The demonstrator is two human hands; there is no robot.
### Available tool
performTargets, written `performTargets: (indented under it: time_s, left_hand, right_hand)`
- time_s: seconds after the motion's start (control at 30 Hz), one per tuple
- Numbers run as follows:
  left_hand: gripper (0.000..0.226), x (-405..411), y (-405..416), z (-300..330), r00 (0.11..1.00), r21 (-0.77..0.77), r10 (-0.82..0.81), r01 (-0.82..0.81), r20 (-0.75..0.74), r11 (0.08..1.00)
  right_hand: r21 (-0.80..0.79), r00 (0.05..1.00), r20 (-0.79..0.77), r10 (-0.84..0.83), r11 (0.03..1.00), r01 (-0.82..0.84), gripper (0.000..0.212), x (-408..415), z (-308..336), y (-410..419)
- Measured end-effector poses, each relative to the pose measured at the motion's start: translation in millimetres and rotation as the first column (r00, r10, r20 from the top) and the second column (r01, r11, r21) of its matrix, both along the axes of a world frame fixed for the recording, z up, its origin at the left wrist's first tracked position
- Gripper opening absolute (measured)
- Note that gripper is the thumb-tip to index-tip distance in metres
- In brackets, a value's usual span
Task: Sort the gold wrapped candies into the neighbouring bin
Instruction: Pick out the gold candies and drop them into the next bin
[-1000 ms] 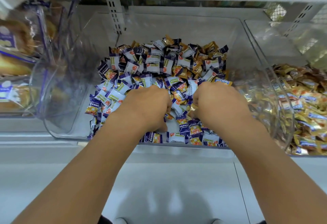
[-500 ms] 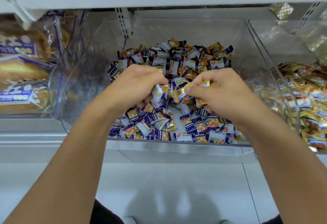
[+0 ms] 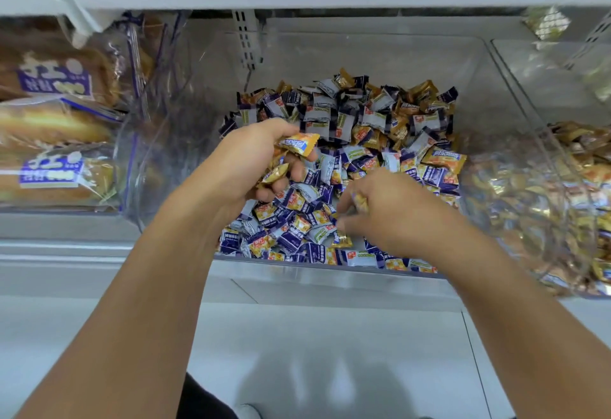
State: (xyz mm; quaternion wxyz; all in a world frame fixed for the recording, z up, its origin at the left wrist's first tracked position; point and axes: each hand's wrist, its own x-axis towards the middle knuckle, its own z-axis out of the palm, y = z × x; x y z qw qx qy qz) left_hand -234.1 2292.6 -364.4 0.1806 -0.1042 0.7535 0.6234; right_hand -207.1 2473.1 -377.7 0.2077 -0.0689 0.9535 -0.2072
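Head view: left hand (image 3: 246,160) is raised over the left half of the clear centre bin (image 3: 373,51), fingers curled round several gold wrapped candies (image 3: 299,143). Right hand (image 3: 386,212) reaches down at the bin's front edge, fingers pinching one gold piece (image 3: 359,201); motion blur hides finer detail. Mixed purple and gold candies (image 3: 347,127) fill the centre bin. Neighbouring bin (image 3: 515,94) at the right edge holds a gold candy heap (image 3: 575,187). Bagged bread (image 3: 53,127) lies left of the centre bin.
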Motion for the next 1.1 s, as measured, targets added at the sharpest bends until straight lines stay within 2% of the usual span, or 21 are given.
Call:
performTargets:
  time_s: [0.03, 0.1, 0.23, 0.33, 0.4, 0.47, 0.53, 0.6, 0.7, 0.83, 0.9, 0.93, 1.0, 1.1]
  left_hand:
    - [0.039, 0.0, 0.5, 0.0, 1.000, -0.020, 0.004, -0.004, 0.003, 1.000]
    - [0.033, 0.0, 2.3, -0.1, 1.000, -0.057, 0.024, -0.023, 0.008, 0.998]
    - [0.025, -0.1, 3.9, 0.6, 1.000, -0.085, 0.028, -0.027, 0.013, 0.996]
    - [0.025, 2.1, 5.3, 1.4, 1.000, -0.073, 0.019, -0.017, 0.021, 0.997]
    - [0.028, 5.5, 8.1, 4.3, 1.000, -0.016, 0.008, -0.007, 0.028, 1.000]
    - [0.029, 9.6, 15.8, 9.6, 0.999, 0.062, -0.029, 0.027, 0.025, 0.998]
    - [0.029, 15.1, 33.1, 19.6, 0.998, 0.137, -0.062, 0.059, 0.015, 0.989]
    - [0.028, 20.9, 59.5, 31.4, 0.997, 0.231, -0.081, 0.077, 0.006, 0.970]
    - [0.024, 28.4, 109.5, 47.8, 0.992, 0.373, -0.127, 0.113, 0.013, 0.921]
    - [0.023, 31.7, 176.5, 69.6, 0.981, 0.461, -0.192, 0.163, 0.016, 0.872]
    - [0.021, 30.7, 207.1, 77.2, 0.978, 0.476, -0.204, 0.163, 0.035, 0.864]
    - [0.020, 29.9, 220.7, 79.6, 0.976, 0.478, -0.215, 0.169, 0.043, 0.862]
    - [0.018, 27.5, 243.4, 80.6, 0.971, 0.449, -0.232, 0.184, 0.053, 0.874]
    - [0.024, 25.0, 262.1, 77.8, 0.971, 0.375, -0.234, 0.196, 0.056, 0.906]
  right_hand:
    - [0.122, 0.999, 0.018, 0.051, 0.991, -0.053, 0.026, 1.0, -4.2, -4.1]
    - [0.250, 0.994, -0.006, 0.108, 0.963, -0.103, 0.039, 2.1, -8.2, -10.9]
    - [0.351, 0.969, -0.137, 0.208, 0.925, -0.149, 0.022, 0.0, -13.6, -13.4]
    - [0.192, 0.980, -0.161, 0.115, 0.978, -0.083, 0.021, -0.3, 0.6, -1.1]
    - [-0.031, 0.985, -0.169, -0.013, 1.000, 0.008, 0.025, 3.4, 23.7, 15.4]
    - [-0.291, 0.975, -0.172, -0.140, 0.953, 0.086, 0.019, 11.8, 45.5, 33.9]
    - [-0.529, 0.965, -0.094, -0.243, 0.834, 0.158, 0.018, 25.3, 64.1, 53.5]
    - [-0.721, 0.953, 0.042, -0.299, 0.651, 0.236, 0.015, 39.0, 79.5, 71.9]
    - [-0.869, 0.884, 0.207, -0.418, 0.336, 0.363, 0.009, 49.5, 90.0, 111.6]
    - [-0.817, 0.639, 0.488, -0.594, -0.052, 0.574, 0.008, 47.1, 77.4, 169.5]
    - [-0.730, 0.546, 0.659, -0.517, -0.265, 0.630, 0.010, 44.9, 70.5, 190.0]
    - [-0.700, 0.535, 0.707, -0.462, -0.353, 0.621, 0.013, 43.8, 67.8, 199.0]
    - [-0.690, 0.558, 0.724, -0.405, -0.432, 0.582, 0.018, 43.7, 64.4, 213.3]
    - [-0.695, 0.581, 0.715, -0.388, -0.484, 0.532, 0.029, 46.0, 63.0, 226.0]
